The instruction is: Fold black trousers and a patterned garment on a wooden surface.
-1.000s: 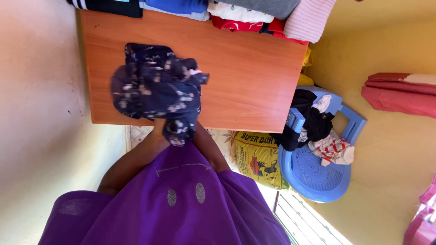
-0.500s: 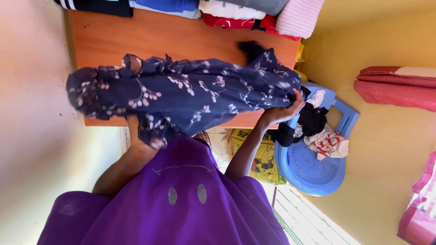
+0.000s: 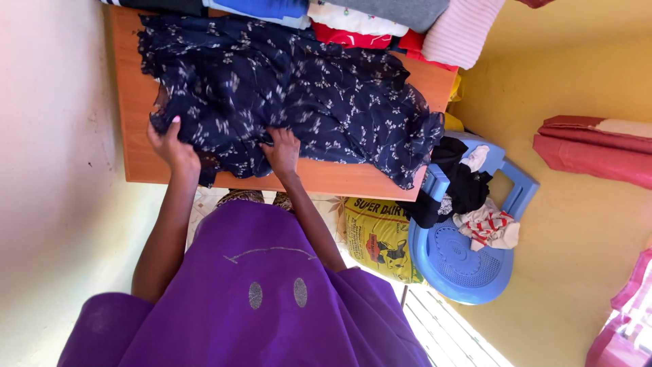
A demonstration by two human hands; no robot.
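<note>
Left hand (image 3: 173, 146): fingers curled onto the near-left edge of the thin dark navy floral-print garment (image 3: 292, 95), pinching a bunch of the fabric. Right hand (image 3: 282, 148): palm down, fingers spread flat on the cloth near the near edge of the table, pressing, not closed around anything.

Garment lies spread over the orange-brown wooden tabletop (image 3: 136, 163), covering most of it. Its ruffled hem hangs off the right end of the table, just above the blue plastic chair (image 3: 468, 265). Fabric between the two hands is rumpled; the rest lies mostly flat.

Along the far edge of the table, a row of folded clothes (image 3: 380, 20): dark, blue, white, red, grey and a pink ribbed piece, touching the garment's far edge.

The chair, right of the table, holds a loose heap of black, white and red-striped clothes (image 3: 475, 197). Yellow printed sack (image 3: 377, 238) on the floor between table and chair. Folded red cloth (image 3: 591, 146) lies well apart on the yellow floor at right. Person wears a purple top (image 3: 258, 299) with a stitched smiley face.
</note>
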